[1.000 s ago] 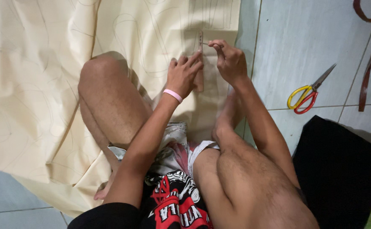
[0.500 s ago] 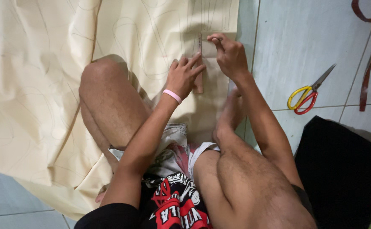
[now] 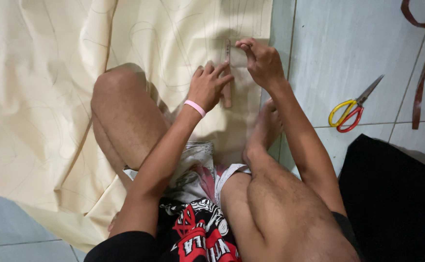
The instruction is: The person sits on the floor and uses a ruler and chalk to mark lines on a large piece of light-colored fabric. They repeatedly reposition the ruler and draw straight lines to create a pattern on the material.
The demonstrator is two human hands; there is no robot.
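Note:
I sit on the floor over a cream fabric sheet [image 3: 52, 97] marked with thin drawn lines. My left hand [image 3: 207, 87], a pink band on its wrist, presses flat on a narrow brown strip [image 3: 227, 73] that lies upright on the cloth. My right hand [image 3: 262, 60] is just right of the strip's top, fingers pinched on something small that I cannot make out, perhaps a marking tool, held to the cloth.
Scissors with yellow and red handles [image 3: 351, 109] lie on the grey tile floor to the right. A black cloth [image 3: 392, 194] lies at the lower right. A brown strap [image 3: 421, 73] runs along the right edge. My bent knees fill the middle.
My right hand has shifted slightly along the top of the strip. My left hand stays pressed on it. The view has tilted a little.

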